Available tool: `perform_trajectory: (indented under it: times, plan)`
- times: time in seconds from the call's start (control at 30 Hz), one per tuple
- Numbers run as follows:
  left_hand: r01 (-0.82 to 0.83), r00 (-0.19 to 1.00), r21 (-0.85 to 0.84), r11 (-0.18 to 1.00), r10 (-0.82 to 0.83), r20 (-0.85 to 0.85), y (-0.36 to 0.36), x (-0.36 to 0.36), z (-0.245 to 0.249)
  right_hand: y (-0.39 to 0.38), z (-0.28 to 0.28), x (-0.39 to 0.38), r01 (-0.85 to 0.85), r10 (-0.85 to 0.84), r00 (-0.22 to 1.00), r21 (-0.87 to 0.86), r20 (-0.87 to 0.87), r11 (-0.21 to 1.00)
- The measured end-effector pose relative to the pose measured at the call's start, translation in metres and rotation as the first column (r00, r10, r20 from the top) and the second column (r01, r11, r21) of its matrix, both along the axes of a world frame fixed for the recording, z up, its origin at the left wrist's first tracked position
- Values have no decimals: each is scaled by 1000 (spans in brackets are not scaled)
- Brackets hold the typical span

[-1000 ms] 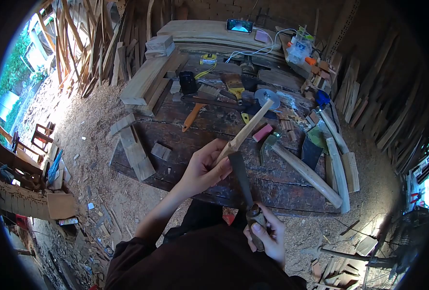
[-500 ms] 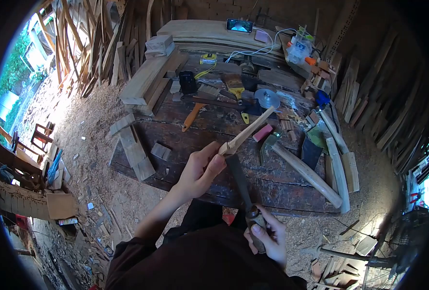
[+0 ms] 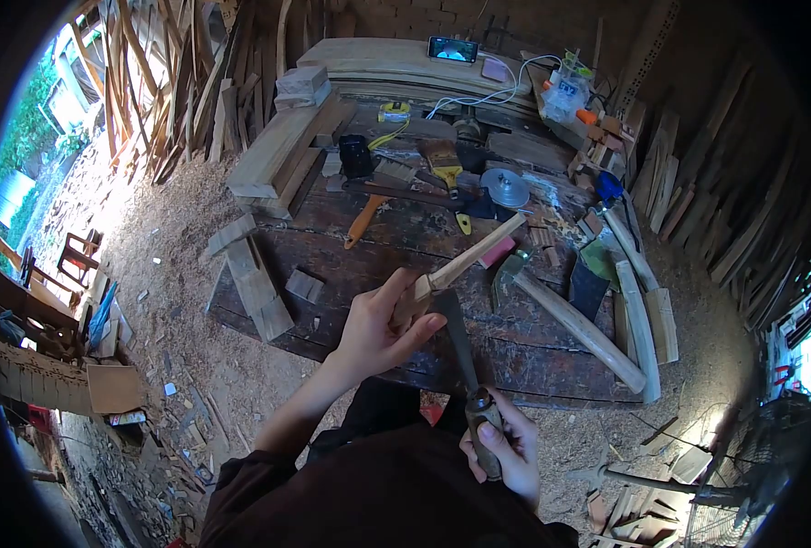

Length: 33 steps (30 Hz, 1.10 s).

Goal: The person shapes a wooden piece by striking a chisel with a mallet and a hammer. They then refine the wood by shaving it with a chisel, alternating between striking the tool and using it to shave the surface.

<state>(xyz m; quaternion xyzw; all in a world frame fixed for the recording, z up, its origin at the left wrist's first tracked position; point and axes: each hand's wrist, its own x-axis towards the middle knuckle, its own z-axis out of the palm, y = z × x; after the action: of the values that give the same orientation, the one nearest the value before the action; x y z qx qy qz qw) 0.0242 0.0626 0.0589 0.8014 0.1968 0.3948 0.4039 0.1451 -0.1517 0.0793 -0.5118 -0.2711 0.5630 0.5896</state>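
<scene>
My left hand (image 3: 373,333) is closed around the thick end of a carved wooden stick (image 3: 474,253). The stick slants up to the right over the workbench, its slim end pointing away from me; a shoulder is cut near my fingers. My left thumb sticks out to the right, apart from the stick. Low in front of my body, my right hand (image 3: 508,447) grips the wooden handle of a chisel (image 3: 460,342). Its dark flat blade points up and reaches close to my left thumb and the stick's underside; whether it touches the wood cannot be made out.
On the workbench (image 3: 387,239) lie a wooden-handled hammer (image 3: 574,320), a pink block (image 3: 497,252), a paintbrush (image 3: 442,164), an orange-handled tool (image 3: 364,222), a metal disc (image 3: 506,187) and a tape measure (image 3: 394,111). Wood blocks (image 3: 259,290) line the left edge. A phone (image 3: 452,49) stands behind.
The stick has turned in my left hand and its slim end has dipped slightly to the right. My left thumb has moved off the wood. The chisel has hardly moved.
</scene>
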Motion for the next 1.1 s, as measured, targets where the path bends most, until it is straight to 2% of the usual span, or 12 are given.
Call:
perform_trajectory:
  times: [0.4,0.5,0.7,0.8,0.87,0.93,1.1]
  plan:
    - [6,999,-62,998,-3,49,0,1,-6,2,4,-4,0,0,1000,-7,-25,1000]
    - [-3,1000,21,1000,3,4,1,0,-2,2,1,-3,-25,25,998,-1,-52,1000]
    - [4,998,96,995,-10,59,-1,-2,0,2,-9,-14,5,-5,999,0,-48,1000]
    - [-3,1000,65,998,1,23,-2,-2,0,5,-11,-17,20,-20,999,-6,-44,1000]
    - [-9,1000,-28,1000,10,22,-3,-1,0,9,-17,-20,16,-16,999,13,-28,1000]
    - [-12,1000,-60,998,13,14,-5,-1,3,12,-27,-23,75,-78,996,82,34,994]
    - [2,999,-179,984,5,41,-10,1,5,17,-26,-28,116,-124,986,75,113,990]
